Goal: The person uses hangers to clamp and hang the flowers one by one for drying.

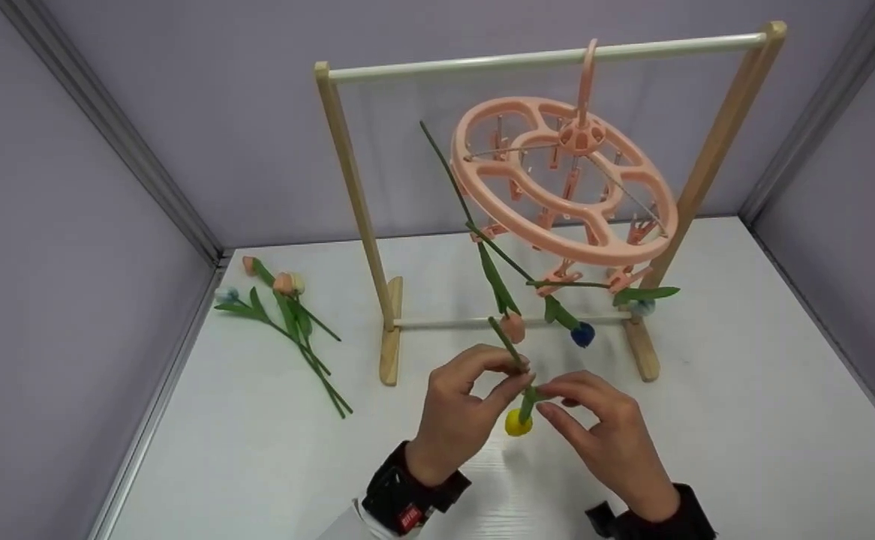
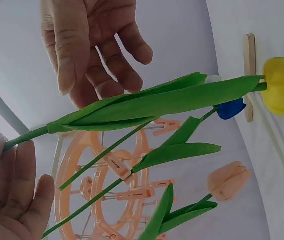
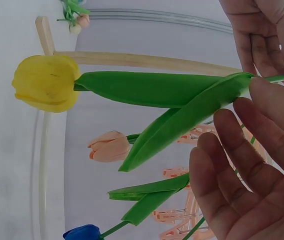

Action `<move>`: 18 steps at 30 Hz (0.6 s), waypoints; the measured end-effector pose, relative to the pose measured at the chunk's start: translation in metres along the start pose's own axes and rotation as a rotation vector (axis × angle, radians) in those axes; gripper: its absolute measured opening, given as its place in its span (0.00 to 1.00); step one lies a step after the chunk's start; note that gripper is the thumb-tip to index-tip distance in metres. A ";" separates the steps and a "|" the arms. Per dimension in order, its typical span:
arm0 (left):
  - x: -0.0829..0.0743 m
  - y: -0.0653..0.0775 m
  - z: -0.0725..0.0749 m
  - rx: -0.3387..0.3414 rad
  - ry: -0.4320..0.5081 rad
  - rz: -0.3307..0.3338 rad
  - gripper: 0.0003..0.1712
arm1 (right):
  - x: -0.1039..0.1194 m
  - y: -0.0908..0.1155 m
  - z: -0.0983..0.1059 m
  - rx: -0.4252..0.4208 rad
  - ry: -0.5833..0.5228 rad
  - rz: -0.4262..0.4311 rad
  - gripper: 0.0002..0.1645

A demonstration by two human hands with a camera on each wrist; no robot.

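Observation:
A yellow artificial tulip (image 1: 518,423) hangs head down in front of the rack. My left hand (image 1: 461,409) pinches its green stem between thumb and fingertips, above the leaves. Beside the leaves (image 3: 152,90) is my right hand (image 1: 604,427), thumb and fingers spread apart, fingertips right at the leaf edge. Behind, a round pink clip hanger (image 1: 595,225) carries a peach tulip (image 1: 512,328), a blue tulip (image 1: 582,334) and a pale blue tulip (image 1: 641,307), clipped by their stems. The left wrist view shows the pink clips (image 2: 118,166) on the stems.
The hanger hooks over the white rod (image 1: 467,65) of a wooden-legged rack (image 1: 355,187) standing on the white table (image 1: 257,465). Several more tulips (image 1: 295,315) lie at the left, peach, cream and pale blue. Pale walls enclose the table's back and sides.

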State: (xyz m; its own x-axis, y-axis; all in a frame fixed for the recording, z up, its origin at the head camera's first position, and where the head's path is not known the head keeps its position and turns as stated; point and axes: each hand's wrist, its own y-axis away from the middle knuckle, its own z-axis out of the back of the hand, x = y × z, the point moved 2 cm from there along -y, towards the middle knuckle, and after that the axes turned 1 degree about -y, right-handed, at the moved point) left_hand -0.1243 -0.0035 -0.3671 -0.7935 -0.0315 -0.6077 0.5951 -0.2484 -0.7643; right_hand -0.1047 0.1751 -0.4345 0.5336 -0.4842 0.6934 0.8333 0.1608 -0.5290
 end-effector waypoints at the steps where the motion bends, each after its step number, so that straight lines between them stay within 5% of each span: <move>1: -0.001 -0.001 0.000 0.000 0.004 0.000 0.10 | 0.001 -0.001 0.000 -0.010 0.004 0.007 0.16; 18: 0.000 -0.001 -0.003 -0.002 0.053 -0.004 0.11 | 0.011 -0.013 -0.005 -0.050 0.012 0.142 0.20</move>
State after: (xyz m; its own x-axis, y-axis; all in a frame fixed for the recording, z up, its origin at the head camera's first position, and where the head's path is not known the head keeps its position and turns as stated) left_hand -0.1251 -0.0005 -0.3670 -0.7882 0.0211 -0.6150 0.5921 -0.2464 -0.7673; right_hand -0.1103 0.1638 -0.4223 0.6436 -0.4698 0.6042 0.7411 0.1853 -0.6454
